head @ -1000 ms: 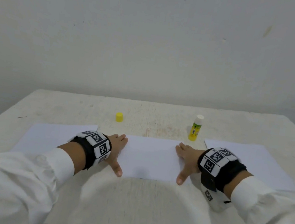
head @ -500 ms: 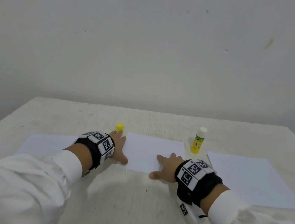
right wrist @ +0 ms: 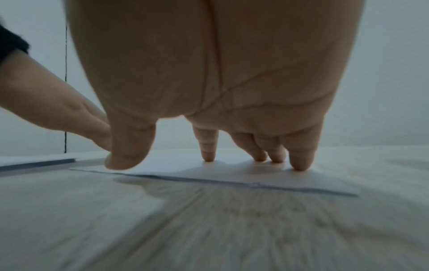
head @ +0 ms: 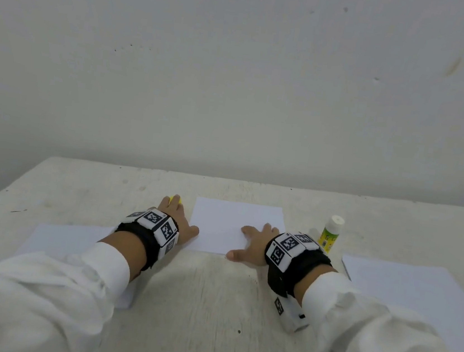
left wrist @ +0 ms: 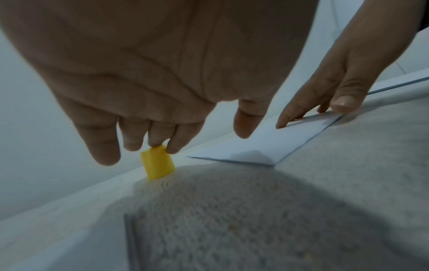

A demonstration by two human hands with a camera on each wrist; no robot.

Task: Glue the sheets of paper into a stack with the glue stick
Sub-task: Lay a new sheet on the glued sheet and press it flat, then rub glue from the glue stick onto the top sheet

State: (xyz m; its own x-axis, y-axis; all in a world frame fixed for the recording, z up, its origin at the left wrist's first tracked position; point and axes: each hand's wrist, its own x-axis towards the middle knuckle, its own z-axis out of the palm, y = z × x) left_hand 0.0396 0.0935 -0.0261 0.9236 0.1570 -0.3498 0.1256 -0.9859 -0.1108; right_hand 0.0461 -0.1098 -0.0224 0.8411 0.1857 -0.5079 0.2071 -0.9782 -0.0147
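A white sheet (head: pixel 228 219) lies mid-table. My right hand (head: pixel 254 244) rests flat on its near right corner, fingertips (right wrist: pixel 299 165) pressing the sheet (right wrist: pixel 232 173). My left hand (head: pixel 177 219) lies just left of the sheet with fingers straight; its fingertips (left wrist: pixel 157 141) touch the top of a small yellow cap (left wrist: pixel 159 166), thumb apart. In the head view the cap (head: pixel 170 198) is mostly hidden behind those fingers. The glue stick (head: pixel 330 233), yellow-green with a white top, stands upright right of my right wrist. Neither hand holds anything.
Another white sheet (head: pixel 71 239) lies at the left, partly under my left sleeve, and a third (head: pixel 415 295) at the right. The pale table (head: pixel 207 319) ends at a plain wall behind, and its left and right edges are in view.
Both hands slid away from me across the table and the middle sheet went with them. My left hand came off the sheet's left edge and reached the yellow cap.
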